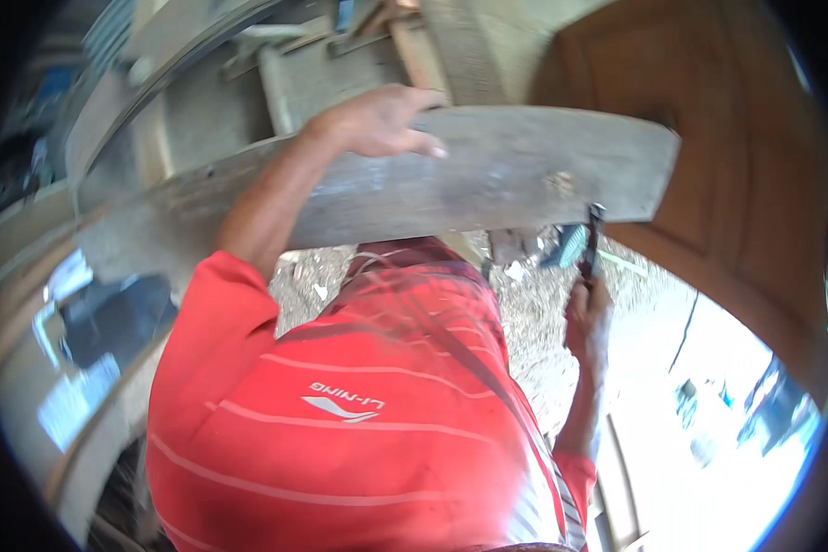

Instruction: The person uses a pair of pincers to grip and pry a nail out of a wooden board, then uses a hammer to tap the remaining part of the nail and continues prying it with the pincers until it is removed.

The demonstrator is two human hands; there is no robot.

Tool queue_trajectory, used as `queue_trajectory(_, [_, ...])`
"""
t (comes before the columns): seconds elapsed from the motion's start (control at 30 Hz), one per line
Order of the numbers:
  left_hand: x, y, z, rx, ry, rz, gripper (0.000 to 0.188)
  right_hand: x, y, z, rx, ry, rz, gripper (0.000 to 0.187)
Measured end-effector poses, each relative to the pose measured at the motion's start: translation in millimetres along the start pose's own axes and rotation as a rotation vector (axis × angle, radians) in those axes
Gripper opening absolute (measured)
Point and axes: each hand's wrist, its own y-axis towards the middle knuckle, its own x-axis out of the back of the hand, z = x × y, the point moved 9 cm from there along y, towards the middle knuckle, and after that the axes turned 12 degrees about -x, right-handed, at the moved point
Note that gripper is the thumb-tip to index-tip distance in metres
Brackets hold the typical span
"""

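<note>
A broad brown panelled wooden door (pixel 745 166) fills the upper right. In front of it a long grey weathered wooden plank (pixel 488 179) runs across the view, tilted slightly down to the left, held above the person's red striped shirt (pixel 359 414). The left hand (pixel 377 120) lies over the plank's upper edge — fingers curled down onto its face, gripping it. The right hand (pixel 587 317) is closed around the handle of a dark slim hammer-like tool (pixel 592 241), whose head meets the plank's lower edge near its right end — the exact tool type is unclear.
</note>
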Motion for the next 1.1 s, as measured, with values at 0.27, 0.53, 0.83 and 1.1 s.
queue_trajectory(0.27, [-30, 23, 37, 0.142, -0.082, 0.039, 0.060, -52, -38, 20, 0.354, 0.298, -0.064, 0.016])
queue_trajectory(0.53, [86, -45, 30, 0.055, -0.052, -0.902, 0.021, -111, -17, 7, 0.185, 0.255, 0.022, 0.013])
queue_trajectory(0.83, [218, -66, 115, 0.155, 0.407, -1.114, 0.025, -111, -46, 11, 0.039, 0.381, -0.133, 0.017])
queue_trajectory(1.1, [245, -51, 184, 0.202, 0.581, -1.088, 0.039, -108, -46, 10, 0.017, 0.283, -0.110, 0.029])
